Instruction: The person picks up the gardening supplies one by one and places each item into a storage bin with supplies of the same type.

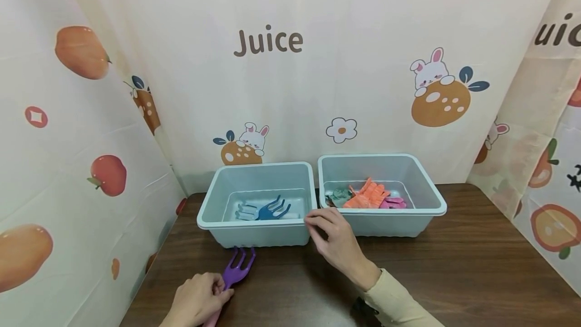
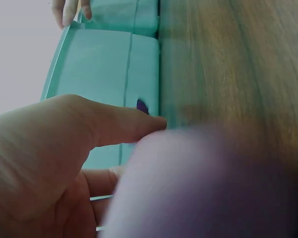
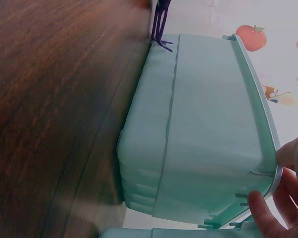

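Note:
My left hand (image 1: 197, 296) grips the pink handle of a purple hand fork (image 1: 236, 271), its tines pointing away toward the front of the left bin (image 1: 258, 236). In the left wrist view the handle (image 2: 188, 193) is a large blur beside the thumb. The fork's dark tines (image 3: 161, 25) also show by the bin's far end in the right wrist view. My right hand (image 1: 338, 241) pinches the rim of that pale blue-green bin at its front right corner. Inside it lie a blue hand fork (image 1: 271, 211) and a pale blue tool (image 1: 246, 212).
A second matching bin (image 1: 386, 221) stands just right of the first, holding orange gloves (image 1: 368, 195), a green glove (image 1: 339, 197) and a pink one (image 1: 394, 203). Both stand on a dark wooden table (image 1: 458, 266), near a printed curtain (image 1: 363, 64) behind.

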The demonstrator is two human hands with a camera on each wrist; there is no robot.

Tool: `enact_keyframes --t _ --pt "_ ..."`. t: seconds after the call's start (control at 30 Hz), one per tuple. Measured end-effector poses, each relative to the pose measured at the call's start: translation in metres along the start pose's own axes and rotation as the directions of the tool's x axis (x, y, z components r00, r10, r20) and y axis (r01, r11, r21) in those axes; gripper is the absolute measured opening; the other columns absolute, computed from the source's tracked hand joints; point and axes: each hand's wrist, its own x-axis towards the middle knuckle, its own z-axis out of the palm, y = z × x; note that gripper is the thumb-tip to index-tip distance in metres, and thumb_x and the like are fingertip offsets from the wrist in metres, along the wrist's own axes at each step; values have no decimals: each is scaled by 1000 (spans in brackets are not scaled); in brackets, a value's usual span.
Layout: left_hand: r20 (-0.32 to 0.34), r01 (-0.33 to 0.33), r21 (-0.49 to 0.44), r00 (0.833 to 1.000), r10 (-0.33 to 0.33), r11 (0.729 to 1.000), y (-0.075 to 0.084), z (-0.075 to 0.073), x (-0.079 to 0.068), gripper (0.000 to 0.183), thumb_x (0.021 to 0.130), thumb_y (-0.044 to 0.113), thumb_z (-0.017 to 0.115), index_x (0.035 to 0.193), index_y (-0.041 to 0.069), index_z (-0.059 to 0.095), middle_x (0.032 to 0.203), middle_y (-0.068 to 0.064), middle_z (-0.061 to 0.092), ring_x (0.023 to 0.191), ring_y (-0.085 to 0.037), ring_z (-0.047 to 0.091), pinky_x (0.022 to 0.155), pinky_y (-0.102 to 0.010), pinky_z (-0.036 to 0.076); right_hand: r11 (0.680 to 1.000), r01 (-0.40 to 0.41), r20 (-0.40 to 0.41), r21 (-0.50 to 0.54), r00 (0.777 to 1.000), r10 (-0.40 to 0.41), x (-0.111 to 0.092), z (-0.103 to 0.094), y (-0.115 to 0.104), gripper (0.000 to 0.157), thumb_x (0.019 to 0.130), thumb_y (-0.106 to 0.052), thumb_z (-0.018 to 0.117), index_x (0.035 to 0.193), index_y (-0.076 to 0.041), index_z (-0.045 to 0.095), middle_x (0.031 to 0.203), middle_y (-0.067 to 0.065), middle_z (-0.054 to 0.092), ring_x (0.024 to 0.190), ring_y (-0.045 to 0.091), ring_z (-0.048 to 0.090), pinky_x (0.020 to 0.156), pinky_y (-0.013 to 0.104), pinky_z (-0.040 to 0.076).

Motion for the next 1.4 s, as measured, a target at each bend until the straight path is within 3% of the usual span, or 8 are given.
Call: enact_keyframes --t 0.23,0.4,0.67,0.83,1.07,1.4 --pt "59 -59 -24 996 60 998 0 -3 0 29 86 41 83 72 28 62 65 13 53 58 -7 48 56 -28 34 1000 16 -16 2 1000 -16 0 1 1 23 85 0 87 105 -10 83 111 -1 76 104 17 66 88 34 58" --pt "60 -91 -45 994 94 995 1 -3 2 24 88 46 81 77 31 66 66 16 54 57 -3 46 56 -25 34 1000 2 -4 7 1000 -2 0 0 0 22 87 -1 85 106 -10 83 112 -1 76 105 17 66 90 35 59" --pt "21 -118 -70 993 119 991 5 -6 3 17 90 51 81 90 34 77 81 19 65 68 -2 50 64 -27 42 1000 17 -16 16 1000 -17 0 1 0 23 86 1 85 106 -11 83 111 0 76 105 19 67 92 38 59" --pt "-25 -136 -76 991 134 988 9 -5 3 14 89 51 82 90 38 77 87 24 69 74 3 53 69 -26 45 999 33 -28 16 999 -32 0 1 0 23 85 2 85 105 -10 83 111 1 77 103 20 67 91 41 59" --pt "-126 -236 -96 966 224 967 10 -4 3 7 90 45 84 91 41 79 90 30 70 79 10 57 72 -24 50 1000 30 -26 5 999 -30 1 2 1 23 85 1 86 105 -11 83 111 0 77 104 19 67 93 39 58" --pt "-168 -315 -142 942 291 938 9 -5 0 6 93 38 83 98 36 81 87 27 67 72 8 52 65 -21 45 999 36 -30 5 999 -36 0 2 1 24 85 2 85 105 -10 83 111 0 77 103 19 67 91 35 57"
